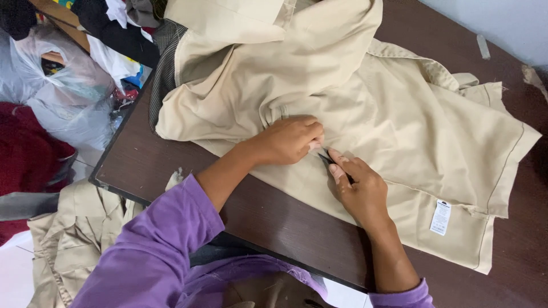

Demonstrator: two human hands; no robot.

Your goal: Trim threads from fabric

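A beige garment [411, 120] lies spread over a dark brown table [274, 219], with a white label [440, 217] near its lower hem. My left hand [290, 140] presses down on the fabric with its fingers bunched, pinching a fold. My right hand [359, 185] sits just to the right of it, gripping a small dark tool [327, 159] whose tip touches the cloth between both hands. What kind of tool it is cannot be made out. Purple sleeves cover both my arms.
Another beige garment [74, 228] hangs off the table's near-left corner. Clear plastic bags [63, 85], red cloth [23, 154] and dark and white clothes [114, 34] are heaped on the left. A pale wall [502, 23] runs past the table's far right edge.
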